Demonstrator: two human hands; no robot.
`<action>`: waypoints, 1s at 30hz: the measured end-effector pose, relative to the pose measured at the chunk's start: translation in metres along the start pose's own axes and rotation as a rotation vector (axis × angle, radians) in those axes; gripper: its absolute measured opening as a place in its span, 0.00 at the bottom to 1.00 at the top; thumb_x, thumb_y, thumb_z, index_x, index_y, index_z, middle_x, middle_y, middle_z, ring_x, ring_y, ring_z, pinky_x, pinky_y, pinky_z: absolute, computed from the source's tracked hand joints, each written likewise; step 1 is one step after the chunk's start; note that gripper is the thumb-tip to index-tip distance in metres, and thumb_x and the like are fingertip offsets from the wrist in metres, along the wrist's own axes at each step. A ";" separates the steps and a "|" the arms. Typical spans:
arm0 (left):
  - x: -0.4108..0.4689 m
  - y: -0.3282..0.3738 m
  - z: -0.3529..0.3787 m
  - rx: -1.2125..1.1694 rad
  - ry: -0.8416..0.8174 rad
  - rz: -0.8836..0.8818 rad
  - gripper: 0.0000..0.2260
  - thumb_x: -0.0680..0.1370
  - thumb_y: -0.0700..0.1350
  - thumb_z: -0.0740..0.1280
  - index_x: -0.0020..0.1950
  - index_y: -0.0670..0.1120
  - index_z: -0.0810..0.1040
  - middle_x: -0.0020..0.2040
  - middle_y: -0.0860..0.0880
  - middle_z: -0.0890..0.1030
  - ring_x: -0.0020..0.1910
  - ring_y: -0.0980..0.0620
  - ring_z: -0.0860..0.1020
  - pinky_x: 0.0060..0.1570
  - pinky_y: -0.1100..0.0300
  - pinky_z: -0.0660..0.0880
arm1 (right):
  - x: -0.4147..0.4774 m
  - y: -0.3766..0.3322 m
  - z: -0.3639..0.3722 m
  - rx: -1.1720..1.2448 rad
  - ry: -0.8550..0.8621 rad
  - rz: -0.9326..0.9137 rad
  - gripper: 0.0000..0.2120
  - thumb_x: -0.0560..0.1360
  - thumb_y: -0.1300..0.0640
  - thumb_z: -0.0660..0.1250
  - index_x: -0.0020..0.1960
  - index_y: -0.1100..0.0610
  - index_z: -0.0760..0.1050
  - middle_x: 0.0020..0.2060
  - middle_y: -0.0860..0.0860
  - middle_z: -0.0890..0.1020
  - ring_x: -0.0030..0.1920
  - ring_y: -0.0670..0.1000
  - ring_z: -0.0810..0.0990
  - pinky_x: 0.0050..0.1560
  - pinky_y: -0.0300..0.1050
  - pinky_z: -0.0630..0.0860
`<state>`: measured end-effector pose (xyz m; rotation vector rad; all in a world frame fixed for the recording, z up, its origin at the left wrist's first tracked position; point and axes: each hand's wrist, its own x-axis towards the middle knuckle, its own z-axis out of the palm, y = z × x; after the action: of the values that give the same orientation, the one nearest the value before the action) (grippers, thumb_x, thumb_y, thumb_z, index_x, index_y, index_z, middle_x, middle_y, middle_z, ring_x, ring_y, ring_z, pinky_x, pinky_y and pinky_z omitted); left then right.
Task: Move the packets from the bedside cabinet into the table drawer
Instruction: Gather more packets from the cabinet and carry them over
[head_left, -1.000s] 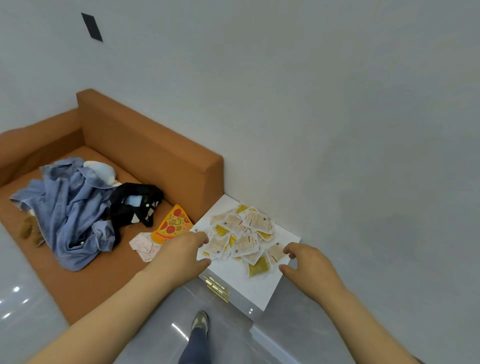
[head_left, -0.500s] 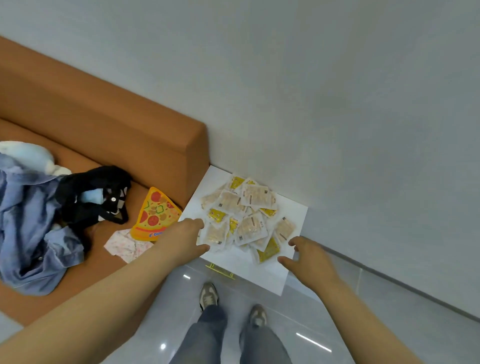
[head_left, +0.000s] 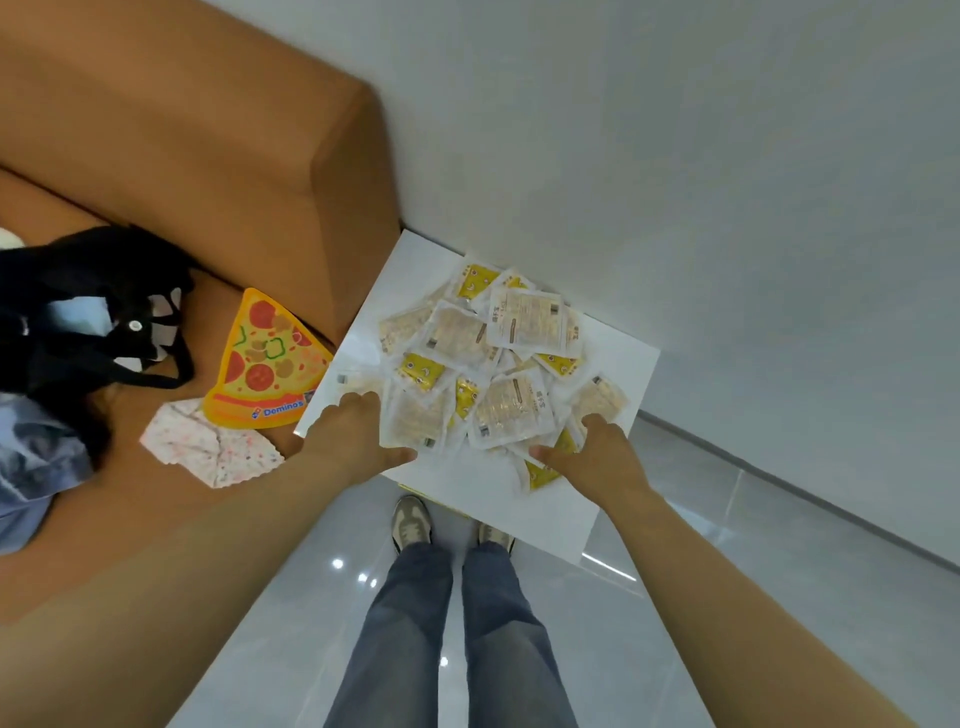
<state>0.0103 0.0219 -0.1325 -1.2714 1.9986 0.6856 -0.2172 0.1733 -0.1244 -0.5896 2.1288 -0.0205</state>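
Observation:
A loose heap of several clear and yellow packets (head_left: 498, 364) covers the white top of the bedside cabinet (head_left: 618, 364), which stands in the corner against the wall. My left hand (head_left: 353, 441) rests on the heap's left edge, fingers curled over packets and thumb under one. My right hand (head_left: 597, 457) presses on the heap's right front edge, fingers spread over packets there. Both hands touch the pile from opposite sides. The table drawer is not in view.
An orange sofa (head_left: 208, 171) adjoins the cabinet on the left, bearing a pizza-slice packet (head_left: 265, 364), a patterned cloth (head_left: 208, 447), a black bag (head_left: 88, 306) and blue clothing (head_left: 31, 467). My legs and shoes (head_left: 447, 597) stand on glossy grey floor before the cabinet.
I have stepped closer and my view has tilted down over the cabinet. Both hands moved forward from the pile's edges onto the packets, closing in from either side.

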 end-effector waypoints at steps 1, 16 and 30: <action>0.010 -0.002 0.005 -0.010 0.011 -0.006 0.38 0.69 0.67 0.67 0.67 0.42 0.64 0.63 0.42 0.70 0.59 0.42 0.73 0.49 0.53 0.71 | 0.008 0.000 0.005 0.008 0.002 0.014 0.40 0.66 0.35 0.72 0.66 0.59 0.64 0.60 0.58 0.72 0.59 0.58 0.75 0.56 0.51 0.75; 0.096 0.000 0.041 -0.143 0.074 -0.185 0.67 0.47 0.82 0.60 0.76 0.49 0.43 0.72 0.44 0.52 0.71 0.36 0.56 0.66 0.39 0.65 | 0.075 0.002 0.058 0.094 0.110 0.220 0.48 0.59 0.28 0.71 0.66 0.57 0.62 0.60 0.57 0.68 0.62 0.61 0.71 0.59 0.57 0.73; 0.085 0.017 0.057 -0.328 0.219 -0.167 0.38 0.64 0.57 0.77 0.64 0.41 0.65 0.61 0.42 0.63 0.56 0.39 0.67 0.53 0.52 0.69 | 0.079 -0.013 0.077 0.511 0.158 0.190 0.35 0.64 0.47 0.78 0.62 0.61 0.65 0.57 0.56 0.76 0.57 0.57 0.77 0.48 0.47 0.74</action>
<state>-0.0173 0.0213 -0.2326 -1.7526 1.9751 0.8477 -0.1904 0.1436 -0.2279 -0.0861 2.2045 -0.5034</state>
